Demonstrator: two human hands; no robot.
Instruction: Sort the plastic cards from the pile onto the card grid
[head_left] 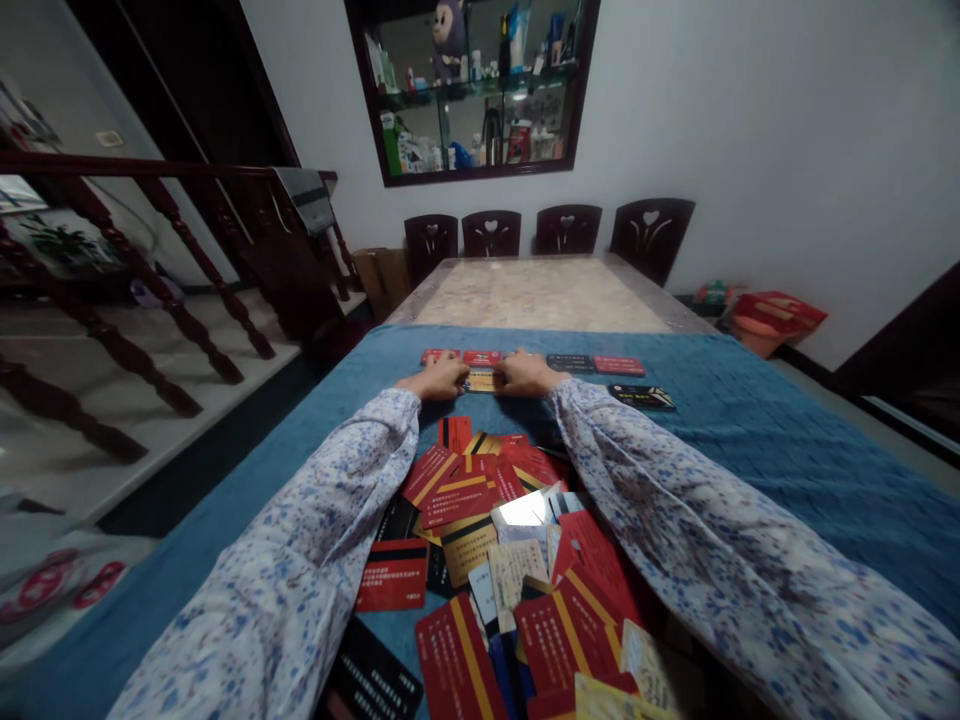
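Both my arms, in floral sleeves, reach forward over a blue cloth (787, 430). My left hand (437, 379) and my right hand (527, 373) rest side by side on a gold card (482, 381), fingers curled down on its two ends. That card lies just below a row of red cards (480, 357) and dark cards (570, 362) along the cloth's far edge. A black card (643, 397) lies apart to the right. Between my forearms sits a loose pile of red, black and pale cards (495, 540).
Beyond the cloth the marble tabletop (536, 292) runs to four dark wooden chairs (566, 229) at the wall. A glass-fronted wall cabinet (472, 85) hangs above. A wooden stair railing (135, 260) is at left, red bags (772, 315) on the floor at right.
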